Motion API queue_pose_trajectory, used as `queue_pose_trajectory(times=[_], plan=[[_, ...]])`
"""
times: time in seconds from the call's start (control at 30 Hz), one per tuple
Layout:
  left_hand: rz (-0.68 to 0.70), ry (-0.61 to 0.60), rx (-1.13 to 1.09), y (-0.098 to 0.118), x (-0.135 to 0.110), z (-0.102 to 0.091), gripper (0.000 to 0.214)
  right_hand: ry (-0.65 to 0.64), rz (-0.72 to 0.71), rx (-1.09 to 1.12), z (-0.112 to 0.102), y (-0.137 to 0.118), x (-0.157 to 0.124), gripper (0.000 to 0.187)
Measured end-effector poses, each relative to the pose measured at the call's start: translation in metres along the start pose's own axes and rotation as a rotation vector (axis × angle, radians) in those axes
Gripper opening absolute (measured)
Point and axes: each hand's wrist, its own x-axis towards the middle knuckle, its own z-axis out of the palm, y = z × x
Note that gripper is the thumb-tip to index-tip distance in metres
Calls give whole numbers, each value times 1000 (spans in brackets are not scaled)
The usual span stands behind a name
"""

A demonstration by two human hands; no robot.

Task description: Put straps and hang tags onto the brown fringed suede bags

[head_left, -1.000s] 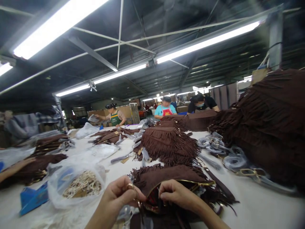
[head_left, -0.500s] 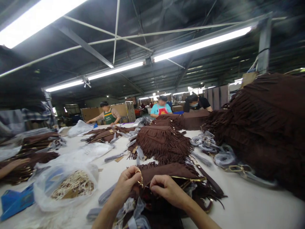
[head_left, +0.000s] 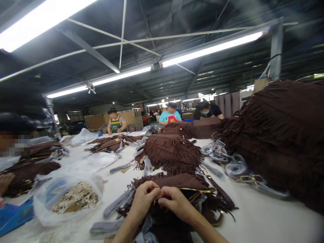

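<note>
My left hand and right hand are together, knuckles almost touching, pinched on a small metal fitting at the top edge of a brown suede fringed bag. My fingers cover most of the fitting, so its shape is hard to make out. The bag lies flat on the white tabletop, directly under my hands, with its lower part cut off by the frame's bottom edge.

A gold zip trim runs to the right of my hands along the bag's mouth, and a dark brown strap lies just beyond it. Grey plastic-wrapped straps lie left of the bag. Further left, a clear plastic bag of cream cords sits well apart. A second fringed bag lies just ahead, its far side out of sight. A large fringed pile rises to the right, cut off by the frame. Three co-workers stand far beyond.
</note>
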Motion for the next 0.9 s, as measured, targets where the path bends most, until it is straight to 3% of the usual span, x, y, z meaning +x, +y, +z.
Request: queue_pose_trajectory(times=[0.1,0.33,0.47,0.57,0.67,0.77,0.83,0.9], plan=[[-32,38,21,-6,-3,2,28,9,24,15,4,7,0,8],[-207,-12,-45,-15,-11,-6,44,16,87,87,13,9,-2,11],[-203,-89,-153,-16,-19,-16,30,15,70,127,13,8,-2,11],[-111,-87,-6,-18,-27,-22,9,-1,84,137,13,10,-2,10],[59,-41,239,-9,-34,-25,14,-1,88,81,12,6,-3,10],[176,25,344,7,-35,-27,18,49,5,-139,5,-8,-4,9],[123,59,271,17,-30,-26,16,131,-35,-226,0,-21,-3,9],[-31,25,81,23,-22,-20,13,191,5,-100,-3,-31,-1,13]])
